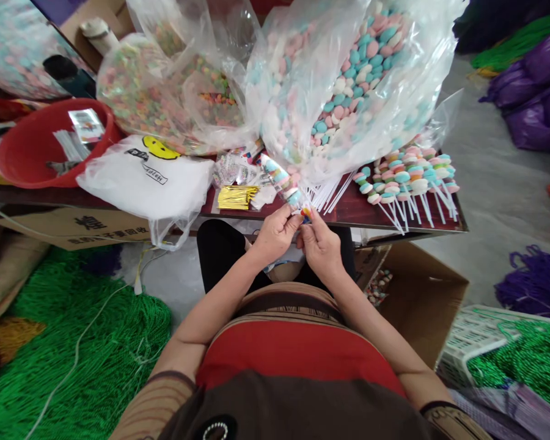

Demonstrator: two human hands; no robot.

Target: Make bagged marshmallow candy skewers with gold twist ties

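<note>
Both my hands meet at the table's front edge around the lower end of a wrapped candy skewer (282, 180), a stick of pastel candies in clear film. My left hand (275, 235) pinches the wrapper and stick just below the candies. My right hand (321, 244) is closed beside it, its fingers at a small colourful piece (306, 214) on the wrapper's neck. Gold twist ties (237, 197) lie to the left of the skewer. White sticks (327, 194) lie to its right, and several candy skewers (410, 174) are piled farther right.
Large clear bags of pastel candies (357, 79) and smaller coloured candies (165, 98) line the back. A red basin (50, 146) and a white plastic bag (151, 174) stand left. An open cardboard box (426, 299) is below right; green cords (87, 330) cover the floor at left.
</note>
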